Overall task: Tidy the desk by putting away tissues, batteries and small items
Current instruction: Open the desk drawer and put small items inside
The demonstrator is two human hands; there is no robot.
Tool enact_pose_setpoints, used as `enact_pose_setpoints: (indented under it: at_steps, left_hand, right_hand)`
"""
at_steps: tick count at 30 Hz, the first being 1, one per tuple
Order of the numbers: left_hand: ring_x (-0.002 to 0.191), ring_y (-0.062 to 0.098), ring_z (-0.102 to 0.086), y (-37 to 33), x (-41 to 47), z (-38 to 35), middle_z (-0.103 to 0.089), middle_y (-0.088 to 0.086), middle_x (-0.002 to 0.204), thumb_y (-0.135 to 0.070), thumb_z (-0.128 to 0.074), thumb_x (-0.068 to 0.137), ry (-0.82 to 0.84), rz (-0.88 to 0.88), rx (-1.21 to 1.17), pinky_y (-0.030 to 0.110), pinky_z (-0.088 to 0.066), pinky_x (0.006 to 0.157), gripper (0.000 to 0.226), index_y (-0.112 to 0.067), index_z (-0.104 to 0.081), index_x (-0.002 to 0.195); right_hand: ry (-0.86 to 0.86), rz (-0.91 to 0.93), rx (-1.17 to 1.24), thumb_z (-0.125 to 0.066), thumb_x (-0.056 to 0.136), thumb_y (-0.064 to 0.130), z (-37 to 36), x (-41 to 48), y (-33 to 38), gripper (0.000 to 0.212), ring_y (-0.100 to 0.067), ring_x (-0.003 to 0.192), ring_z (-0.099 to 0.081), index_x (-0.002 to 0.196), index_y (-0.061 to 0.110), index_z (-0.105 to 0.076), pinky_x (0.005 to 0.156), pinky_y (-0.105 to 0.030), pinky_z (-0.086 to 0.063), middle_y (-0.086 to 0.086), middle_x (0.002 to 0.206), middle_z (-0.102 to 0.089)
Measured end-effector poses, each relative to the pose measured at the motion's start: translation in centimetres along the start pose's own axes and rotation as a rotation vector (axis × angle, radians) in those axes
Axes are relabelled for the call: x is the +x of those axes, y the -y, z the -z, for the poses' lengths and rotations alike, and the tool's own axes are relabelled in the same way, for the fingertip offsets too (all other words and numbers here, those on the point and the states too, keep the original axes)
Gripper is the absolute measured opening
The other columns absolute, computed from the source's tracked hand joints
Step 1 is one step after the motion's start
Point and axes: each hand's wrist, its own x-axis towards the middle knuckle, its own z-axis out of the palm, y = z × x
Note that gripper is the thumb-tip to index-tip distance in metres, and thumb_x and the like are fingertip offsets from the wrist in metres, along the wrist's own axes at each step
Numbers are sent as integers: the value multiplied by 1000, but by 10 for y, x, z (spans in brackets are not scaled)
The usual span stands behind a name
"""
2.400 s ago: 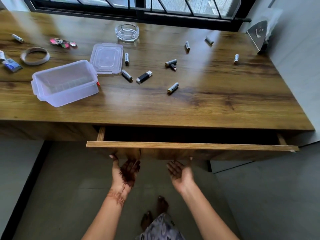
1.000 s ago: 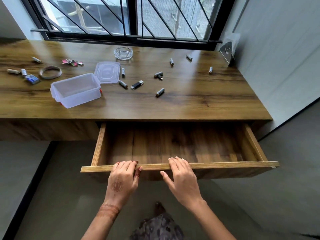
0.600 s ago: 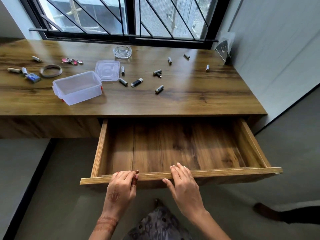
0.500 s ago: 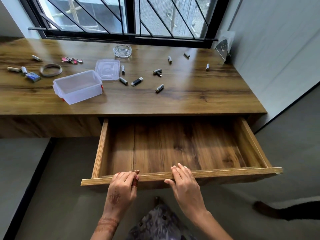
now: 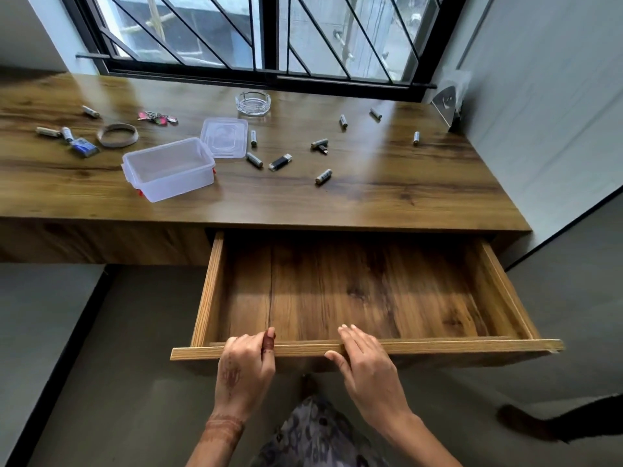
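1. Desk (image 5: 371,203) under a barred window: a clear plastic box (image 5: 168,168) sat on the wood w/ no cover on, its lid (image 5: 224,138) flat just behind it, to the rt.
2. Rt of the box: a battery (image 5: 254,160) nearest, then a black USB stick (image 5: 279,162), then a second battery (image 5: 323,176). Other batteries (image 5: 343,121) lay scattered further rt, well apart from the box.
3. Behind the box, past the lid: a glass ashtray (image 5: 253,103).
4. Left of the box: a tape ring (image 5: 117,135) and a blue packet (image 5: 84,148), w/ a key ring (image 5: 157,117) behind them.
5. In front of the box and lower, to its rt: the drawer (image 5: 438,346) stood pulled wide out, wood floor showing.
6. Left hand (image 5: 246,365) grasped the drawer's front edge, fingers curled over the top. Right hand (image 5: 367,362) grasped the same edge alongside, fingers over the top, thumb on the front face.
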Motion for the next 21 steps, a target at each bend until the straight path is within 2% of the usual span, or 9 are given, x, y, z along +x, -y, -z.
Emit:
enact_pose_setpoints:
  at_steps: [2, 5, 9, 15, 17, 21]
  left_hand:
    - [50, 13, -56, -1, 8, 3, -64, 1, 57, -31, -40, 95, 19, 112, -86, 23, -42, 50, 44, -11, -66, 66]
    - [51, 10, -56, 1, 27, 12, -65, 1, 59, -30, -43, 95, 8, 192, -131, 22, -44, 48, 41, -11, -65, 67]
    - [59, 17, -63, 2, 60, 25, -69, 5, 65, -34, -42, 94, -27, 159, -109, 35, -53, 61, 42, -9, -69, 76]
    - [63, 18, -63, -5, 115, 35, -69, 4, 67, -27, -53, 91, -71, 100, -80, 44, -53, 76, 26, -10, -71, 84]
    - [70, 26, -66, -6, 136, 37, -72, 9, 74, -25, -55, 90, -88, 95, -48, 44, -52, 79, 25, -8, -72, 86]
    - [83, 30, -66, -4, 183, 39, -73, 11, 89, -25, -54, 91, -90, 119, -25, 39, -51, 81, 23, -10, -72, 93]
  right_hand:
    - [-39, 23, 65, -23, 93, 56, -1, 3, 4, 64, -12, 119, -54, 128, 11, -52, 98, -23, -35, -2, 127, -59]
    - [-90, 35, 152, -17, 90, 62, 3, 20, 8, 72, -14, 128, -44, 136, 11, -42, 102, -22, -29, -4, 138, -49]
    - [-128, 32, 189, -8, 87, 67, 15, 54, 13, 79, -14, 128, -44, 135, 14, -43, 102, -22, -28, -2, 138, -49]
    - [-169, 48, 258, -8, 84, 70, 33, 125, 22, 82, -12, 126, -45, 129, 16, -50, 102, -20, -27, -1, 134, -52]
    - [-182, 67, 279, -16, 86, 67, 39, 153, 26, 74, -12, 126, -44, 127, 16, -52, 102, -19, -27, -2, 134, -52]
    - [-150, 103, 313, -42, 92, 44, 48, 222, 29, 47, -15, 128, -41, 123, 11, -53, 101, -18, -29, -5, 137, -48]
